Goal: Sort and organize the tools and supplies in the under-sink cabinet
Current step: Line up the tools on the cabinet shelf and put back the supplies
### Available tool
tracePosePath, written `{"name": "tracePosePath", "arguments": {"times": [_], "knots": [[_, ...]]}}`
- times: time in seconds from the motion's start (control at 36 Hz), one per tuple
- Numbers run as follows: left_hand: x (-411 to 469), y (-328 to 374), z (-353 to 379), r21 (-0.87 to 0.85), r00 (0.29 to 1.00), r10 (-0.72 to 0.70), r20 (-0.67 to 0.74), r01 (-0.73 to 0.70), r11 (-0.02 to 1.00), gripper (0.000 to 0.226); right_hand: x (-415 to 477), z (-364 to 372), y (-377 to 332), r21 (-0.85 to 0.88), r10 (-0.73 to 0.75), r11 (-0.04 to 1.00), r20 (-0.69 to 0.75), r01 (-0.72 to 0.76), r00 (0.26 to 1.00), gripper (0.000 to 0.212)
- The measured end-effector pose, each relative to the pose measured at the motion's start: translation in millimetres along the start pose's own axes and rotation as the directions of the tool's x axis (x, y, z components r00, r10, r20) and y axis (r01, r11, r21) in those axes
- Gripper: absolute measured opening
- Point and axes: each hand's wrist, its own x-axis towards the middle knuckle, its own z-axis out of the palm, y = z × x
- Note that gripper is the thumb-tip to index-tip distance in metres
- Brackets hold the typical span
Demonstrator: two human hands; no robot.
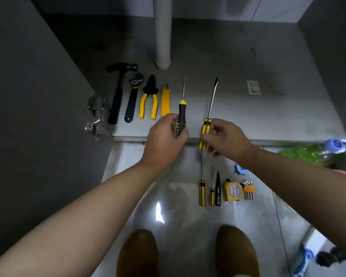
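Where the tiles lie farthest from the drain pipe (162, 37): brown shoes (137, 254), toes toward the pipe; the person faces the cabinet.
Floor stock, nearer the pipe and to its right: small screwdriver (202, 191), smaller screwdriver (212, 194), tester pen (218, 190), tape measure (232, 191), hex keys (248, 189). They lie side by side, tips toward the pipe. Judged a queue, laid out so each piece can be taken in turn.
Left hand (164, 138), nearer again, almost straight out from the pipe: fingers curled round the handle of the black-handled screwdriver (181, 114). The shaft points at the pipe, parallel to the row, apparently so it can go down as the next member.
Right hand (226, 136), level with the left, right of the pipe's line: thumb and fingertips pinch the yellow-handled screwdriver (204, 129) on its handle, the other fingers loosely curled. A light hold, suited to nudging it straight. Whether the blade rests on the cabinet floor cannot be told.
Cabinet row, just short of the pipe and to its left: hammer (117, 96), adjustable wrench (133, 96), pliers (149, 100), utility knife (165, 100). All lie parallel, heads toward the pipe, the longest outermost. Judged a descending-size order, which the two screwdrivers extend rightward.
Stage: row part built; floor stock not yet placed.
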Motion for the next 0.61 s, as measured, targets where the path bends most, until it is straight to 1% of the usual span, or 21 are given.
{"name": "tracePosePath", "arguments": {"times": [0.06, 0.11, 0.19, 0.28, 0.39, 0.56, 0.61], "knots": [[19.4, 3.3, -1.8, 0.126, 0.997, 0.009, -0.076, 0.000, 0.992, 0.030, 12.2, 0.7, -1.1, 0.032, 0.044, 0.999, -0.073, -0.042, 0.996, 0.019], [36.1, 4.4, -0.3, 0.221, 0.992, 0.030, -0.125, -0.001, 0.975, 0.026, 22.4, 2.1, -1.1, 0.016, 0.060, 0.998, -0.147, -0.059, 0.987, 0.015], [55.0, 5.5, 8.1, 0.280, 0.989, 0.043, -0.140, -0.002, 0.960, 0.023, 36.0, 7.4, 0.1, 0.022, 0.111, 0.994, -0.204, -0.108, 0.973, 0.017], [67.6, 7.9, 18.0, 0.317, 0.992, 0.048, -0.114, -0.009, 0.948, 0.038, 50.0, 13.2, 1.9, 0.001, 0.139, 0.990, -0.230, -0.142, 0.963, 0.016], [77.4, 10.1, 27.0, 0.388, 0.994, 0.094, -0.057, -0.065, 0.919, 0.048, 68.7, 18.9, 0.0, -0.173, 0.070, 0.976, -0.313, -0.130, 0.947, 0.021], [83.7, 11.9, 31.6, 0.480, 0.997, 0.067, 0.027, -0.072, 0.875, 0.058, 82.7, 27.9, 1.1, -0.228, 0.025, 0.967, -0.345, -0.109, 0.938, 0.028], [82.6, 12.6, 31.8, 0.495, 0.997, 0.064, 0.047, -0.079, 0.865, 0.055, 84.1, 29.5, 3.7, -0.223, 0.021, 0.969, -0.356, -0.107, 0.934, 0.027]]}}
